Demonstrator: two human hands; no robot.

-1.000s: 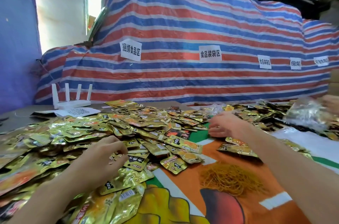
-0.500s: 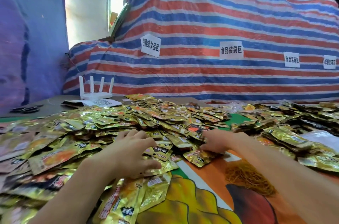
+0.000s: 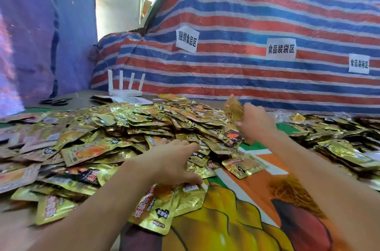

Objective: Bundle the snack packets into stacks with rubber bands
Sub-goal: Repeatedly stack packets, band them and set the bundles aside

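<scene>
A big heap of gold snack packets (image 3: 127, 127) covers the table from the left edge to the middle. My left hand (image 3: 170, 162) lies on the near side of the heap, fingers spread flat over the packets. My right hand (image 3: 255, 123) is raised above the heap's right edge and pinches a gold packet (image 3: 234, 109) that stands up, blurred. A loose pile of tan rubber bands (image 3: 292, 195) lies on the orange cloth, partly behind my right forearm. More packets (image 3: 337, 143) lie at the right.
A white router (image 3: 125, 90) with several antennas and a printed sheet (image 3: 131, 100) stand at the back left, black scissors (image 3: 55, 101) beside them. A striped tarp (image 3: 246, 24) with paper labels rises right behind the table. The printed cloth (image 3: 226, 220) shows in front.
My right hand has lifted off the heap with a packet pinched in it. My left hand has stayed on the packets, sliding slightly forward. The view has turned further left.
</scene>
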